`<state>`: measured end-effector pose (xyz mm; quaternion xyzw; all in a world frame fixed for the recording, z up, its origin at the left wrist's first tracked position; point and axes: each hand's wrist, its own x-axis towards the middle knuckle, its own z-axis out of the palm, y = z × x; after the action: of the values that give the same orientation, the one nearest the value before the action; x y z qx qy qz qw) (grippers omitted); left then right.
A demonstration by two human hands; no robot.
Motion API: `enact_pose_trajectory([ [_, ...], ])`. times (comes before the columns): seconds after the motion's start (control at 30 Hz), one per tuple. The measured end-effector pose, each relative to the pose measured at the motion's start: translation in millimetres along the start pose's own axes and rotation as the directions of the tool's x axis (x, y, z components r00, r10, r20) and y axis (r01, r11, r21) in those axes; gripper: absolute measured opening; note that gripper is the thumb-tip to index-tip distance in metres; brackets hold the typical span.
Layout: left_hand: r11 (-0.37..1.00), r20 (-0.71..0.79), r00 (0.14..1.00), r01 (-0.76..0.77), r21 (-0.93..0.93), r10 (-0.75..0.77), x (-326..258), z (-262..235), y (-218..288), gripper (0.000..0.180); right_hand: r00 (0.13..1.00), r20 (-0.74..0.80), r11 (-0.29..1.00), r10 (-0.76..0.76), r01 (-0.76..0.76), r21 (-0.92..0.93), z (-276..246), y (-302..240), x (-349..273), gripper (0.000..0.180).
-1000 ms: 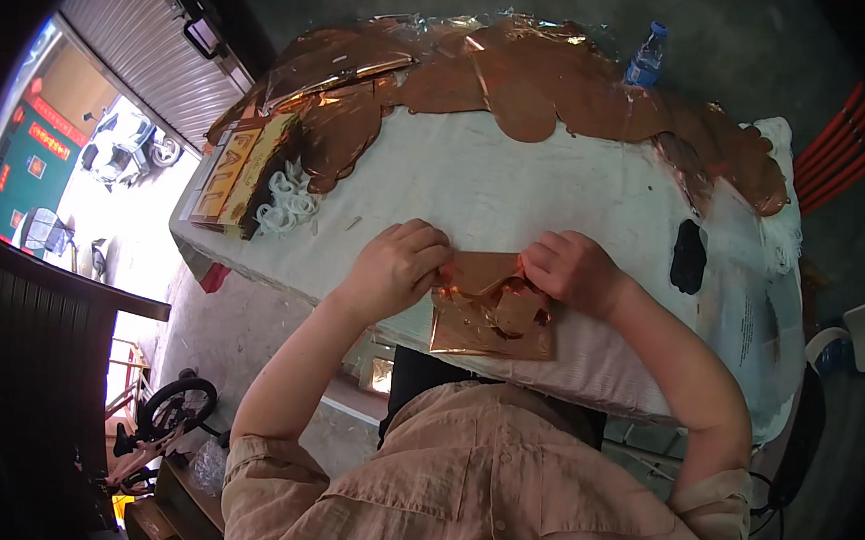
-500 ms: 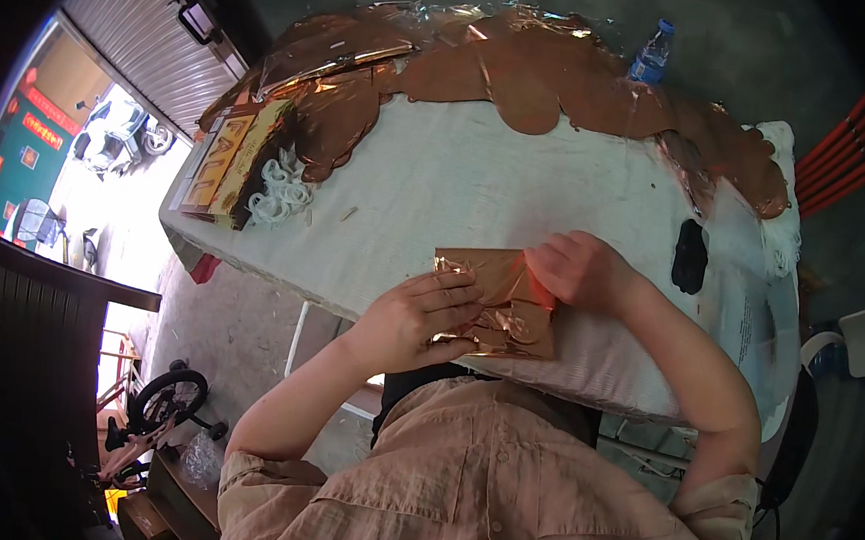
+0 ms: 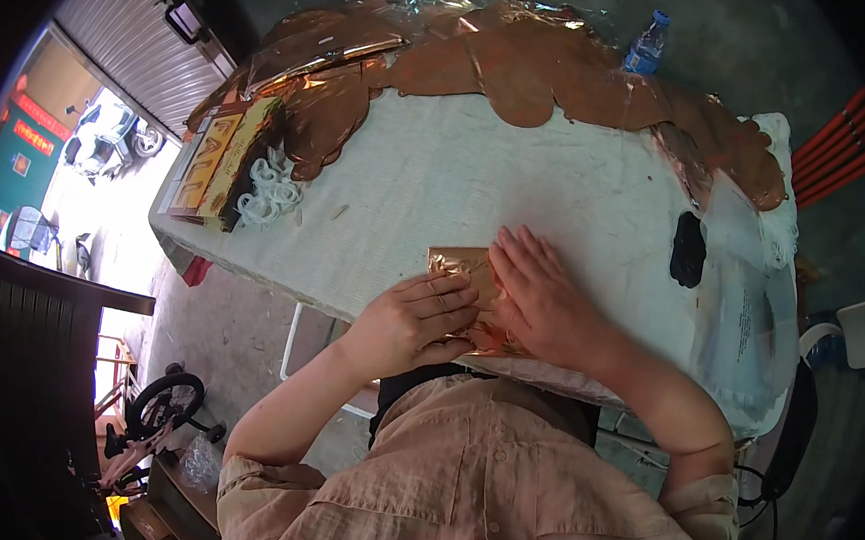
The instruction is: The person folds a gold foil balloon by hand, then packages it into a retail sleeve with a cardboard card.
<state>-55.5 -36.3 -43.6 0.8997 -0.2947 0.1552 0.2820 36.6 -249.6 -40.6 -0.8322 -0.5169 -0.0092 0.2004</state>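
Observation:
A folded piece of shiny copper-coloured foil (image 3: 462,260) lies at the near edge of the cloth-covered table (image 3: 409,178), right in front of me. My left hand (image 3: 411,319) rests flat on its left part, fingers stretched out. Across the right part lies my right hand (image 3: 548,303), palm down with long straight fingers pointing away from me. Both hands touch the foil and hide much of it; its top left corner and a strip between the hands show.
Flat copper foil shapes (image 3: 526,76) with rounded edges cover the far side. A water bottle (image 3: 647,44) stands there. On the left are a yellow-brown box (image 3: 222,160) and white ring-like loops (image 3: 273,191). A black bundle (image 3: 688,250) and clear plastic sheets (image 3: 745,322) lie right.
My right hand has gone from gripping the foil's right edge to lying flat, further left over it. The foil's right part is now covered. My left hand has stayed in place.

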Motion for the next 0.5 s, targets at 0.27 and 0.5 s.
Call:
enact_pose_trajectory([
  [0.27, 0.998, 0.057, 0.998, -0.011, 0.06, 0.007, -2, -5, 3, 0.039, 0.997, 0.082, 0.994, 0.008, 0.001, -0.11, 6, -2, -4, 0.068],
  [0.5, 0.994, 0.218, 0.974, 0.035, 0.104, -0.057, -20, -20, 12, 0.059, 0.996, 0.093, 0.99, 0.004, 0.009, -0.139, 4, -3, -3, 0.077],
])
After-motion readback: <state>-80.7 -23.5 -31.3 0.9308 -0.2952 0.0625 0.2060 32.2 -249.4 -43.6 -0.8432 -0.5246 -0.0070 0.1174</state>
